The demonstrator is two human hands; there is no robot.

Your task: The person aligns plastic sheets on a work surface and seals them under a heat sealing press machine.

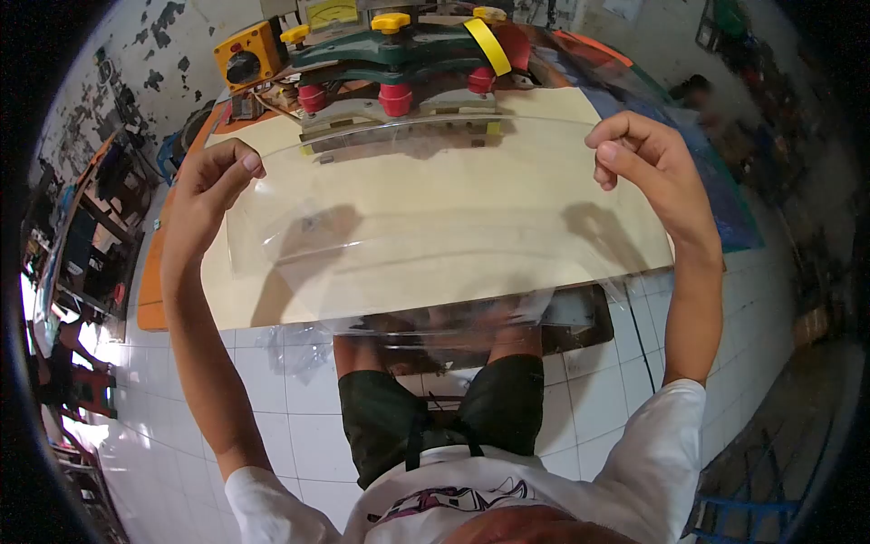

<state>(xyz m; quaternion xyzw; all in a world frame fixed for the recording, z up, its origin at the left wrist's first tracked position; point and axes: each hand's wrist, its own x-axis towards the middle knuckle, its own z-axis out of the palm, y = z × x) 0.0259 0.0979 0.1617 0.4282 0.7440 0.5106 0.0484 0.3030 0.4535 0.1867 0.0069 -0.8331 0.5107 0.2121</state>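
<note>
A clear plastic sheet [417, 218] stretches between my hands above the cream-coloured table surface, its far edge bowed. My left hand [217, 179] pinches its far left corner between thumb and curled fingers. At the opposite corner, my right hand [643, 163] is closed on the sheet in the same way. The sheet's near part droops toward my lap, and its lower outline is hard to make out. Just beyond the far edge stands a machine with a green bar [426, 59], red insulator-like posts [396, 100] and a metal plate underneath.
Yellow knobs [391, 23] top the machine, and a roll of yellow tape [488, 47] hangs on its right end. A yellow control box [246, 56] stands at the back left. Blue sheeting [716, 181] covers the right side. More crumpled clear plastic [304, 354] hangs near my knees.
</note>
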